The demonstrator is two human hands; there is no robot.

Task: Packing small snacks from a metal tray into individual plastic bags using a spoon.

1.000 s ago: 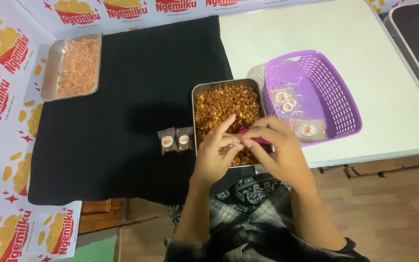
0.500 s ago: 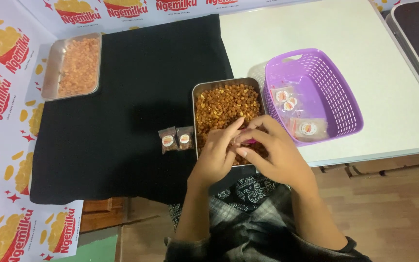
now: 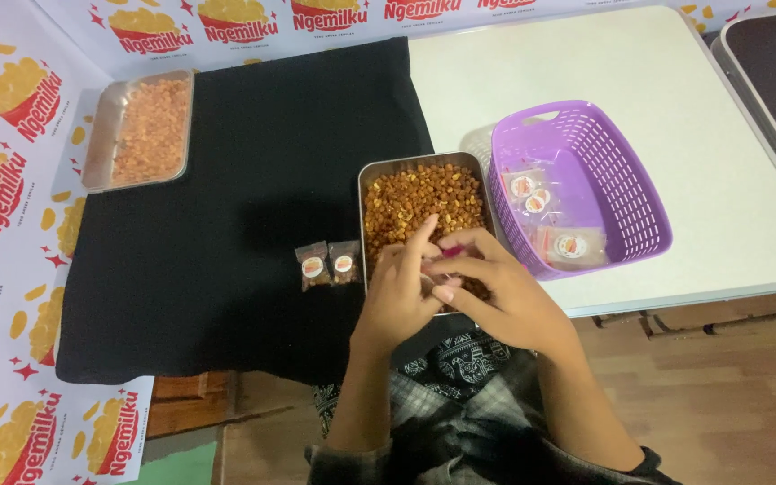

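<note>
My left hand (image 3: 400,296) and my right hand (image 3: 500,292) meet over the near end of a steel tray (image 3: 362,220) filled with brown snack pieces (image 3: 415,193). A small pink scoop (image 3: 452,252) shows between the fingers of my right hand. My left hand's fingers pinch a small clear pouch against it, mostly hidden by the fingers. Two small filled packets (image 3: 328,265) with round stickers lie on the black cloth (image 3: 226,224), just left of the tray.
A purple plastic basket (image 3: 626,171) right of the tray holds a few stickered clear packets (image 3: 532,193). A second steel tray (image 3: 99,144) of pale orange snacks sits far left. The white table (image 3: 604,63) ends near my lap; a printed backdrop lines the left.
Both hands have drawn slightly toward me and closer together over the tray's near end. The pink scoop is now more covered by my fingers.
</note>
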